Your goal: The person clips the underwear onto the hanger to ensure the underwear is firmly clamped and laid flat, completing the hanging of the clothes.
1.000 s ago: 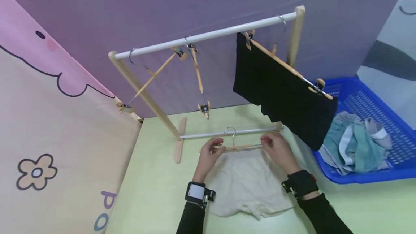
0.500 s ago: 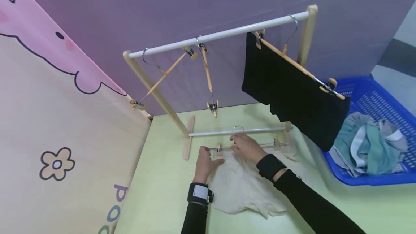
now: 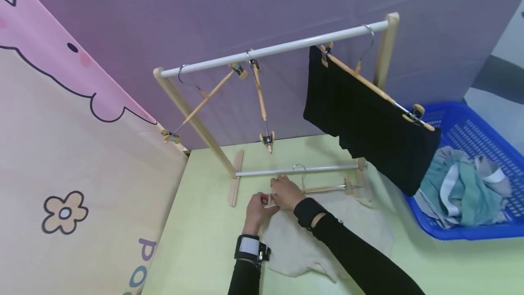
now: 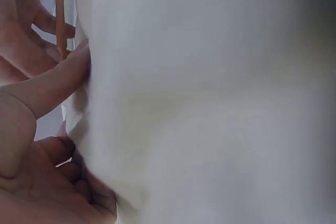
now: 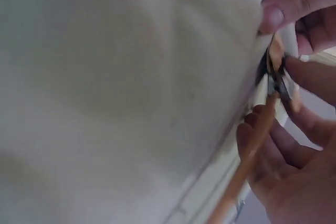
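A pair of cream shorts [image 3: 294, 249] lies on the table, waistband towards the rack. Along that edge lies a wooden clip hanger [image 3: 325, 189], its hook pointing away from me; one clip [image 3: 349, 185] sits at its right end. My left hand [image 3: 259, 212] pinches the shorts' left waistband corner, the thumb [image 4: 63, 80] on top of the cloth. Reaching across, my right hand [image 3: 287, 193] pinches the hanger's left clip [image 5: 276, 51] beside that corner. Whether this clip bites the cloth is hard to tell. In the head view my fingers hide it.
Behind stands a rack with a white rail [image 3: 278, 49]. From it hang two bare clip hangers [image 3: 209, 97] and a black garment [image 3: 364, 117] on another hanger. A blue basket [image 3: 487, 122] at right holds crumpled teal and grey clothes [image 3: 466, 190].
My right hand has moved from the hanger's right end across to its left clip. My left hand, earlier at the hanger's left end, now pinches the waistband corner there.
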The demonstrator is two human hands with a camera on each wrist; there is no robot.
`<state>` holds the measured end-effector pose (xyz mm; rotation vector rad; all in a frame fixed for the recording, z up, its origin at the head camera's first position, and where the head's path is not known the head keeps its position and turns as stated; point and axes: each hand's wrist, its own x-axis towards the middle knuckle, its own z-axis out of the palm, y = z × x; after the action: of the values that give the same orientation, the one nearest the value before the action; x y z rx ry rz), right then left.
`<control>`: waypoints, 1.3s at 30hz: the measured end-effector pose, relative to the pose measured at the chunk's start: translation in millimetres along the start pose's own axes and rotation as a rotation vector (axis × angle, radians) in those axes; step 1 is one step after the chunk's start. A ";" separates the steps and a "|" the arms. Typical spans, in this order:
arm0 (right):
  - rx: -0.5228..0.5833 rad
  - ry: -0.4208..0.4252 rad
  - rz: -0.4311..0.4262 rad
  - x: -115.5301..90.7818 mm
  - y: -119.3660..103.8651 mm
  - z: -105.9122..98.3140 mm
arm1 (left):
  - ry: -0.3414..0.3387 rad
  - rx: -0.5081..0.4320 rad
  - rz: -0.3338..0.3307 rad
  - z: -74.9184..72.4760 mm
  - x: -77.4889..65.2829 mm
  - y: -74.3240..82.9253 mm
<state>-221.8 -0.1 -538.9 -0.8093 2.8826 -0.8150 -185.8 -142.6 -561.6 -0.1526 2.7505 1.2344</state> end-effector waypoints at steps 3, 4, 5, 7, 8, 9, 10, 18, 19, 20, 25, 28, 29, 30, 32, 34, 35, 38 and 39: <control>0.121 0.038 0.029 3.2 1.7 3.1 | 0.016 -0.021 0.017 1.0 0.3 -1.9; 0.164 0.040 0.046 4.1 2.6 3.8 | 0.023 -0.032 0.021 1.4 0.3 -2.6; 0.215 0.038 0.068 4.8 3.4 4.1 | 0.032 -0.046 0.024 1.9 0.4 -3.3; 0.308 0.031 0.103 5.5 4.8 3.7 | 0.056 -0.079 0.015 2.8 0.5 -4.3; 0.345 0.031 0.118 5.7 5.5 3.3 | 0.073 -0.100 0.014 3.0 0.7 -4.8; 0.382 0.031 0.125 5.8 6.0 2.6 | 0.088 -0.117 0.011 2.9 0.7 -5.1; 0.416 0.035 0.127 6.0 6.5 1.3 | 0.102 -0.134 0.005 2.9 0.8 -5.2; 0.364 -0.025 0.136 9.5 11.4 -8.4 | 0.046 -0.182 -0.002 -3.3 3.6 -8.4; 0.330 -0.032 0.119 9.6 12.5 -9.1 | 0.025 -0.190 -0.004 -4.4 3.7 -8.9; 0.302 -0.033 0.098 9.6 13.4 -9.9 | 0.004 -0.195 0.002 -5.3 3.8 -9.3; 0.256 0.027 -0.020 5.7 15.1 -14.1 | -0.078 -0.226 -0.002 -8.9 1.6 -9.6; 0.236 0.082 -0.065 3.2 15.2 -16.9 | -0.083 -0.220 -0.031 -10.0 0.1 -9.5; 0.226 0.099 -0.075 2.7 15.4 -17.5 | -0.078 -0.221 -0.037 -10.3 -0.4 -9.3; 0.215 0.114 -0.080 2.4 15.8 -17.7 | -0.075 -0.223 -0.041 -10.6 -0.6 -9.3; 0.198 0.138 -0.090 2.2 17.0 -17.7 | -0.069 -0.232 -0.037 -11.2 -0.6 -9.4; 0.190 0.154 -0.096 2.4 18.2 -17.4 | -0.066 -0.251 -0.025 -12.1 -0.6 -9.8; 0.186 0.158 -0.095 2.4 18.9 -17.0 | -0.067 -0.262 -0.027 -12.4 -0.6 -10.0; 0.179 0.162 -0.101 2.5 20.7 -16.5 | -0.069 -0.289 -0.037 -13.4 -0.3 -10.9; 0.172 0.165 -0.108 2.6 21.3 -16.2 | -0.069 -0.301 -0.046 -13.7 0.0 -11.2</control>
<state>-237.0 21.8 -535.2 -0.9250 2.8733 -1.1758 -185.2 -160.3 -560.8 -0.1957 2.4743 1.6018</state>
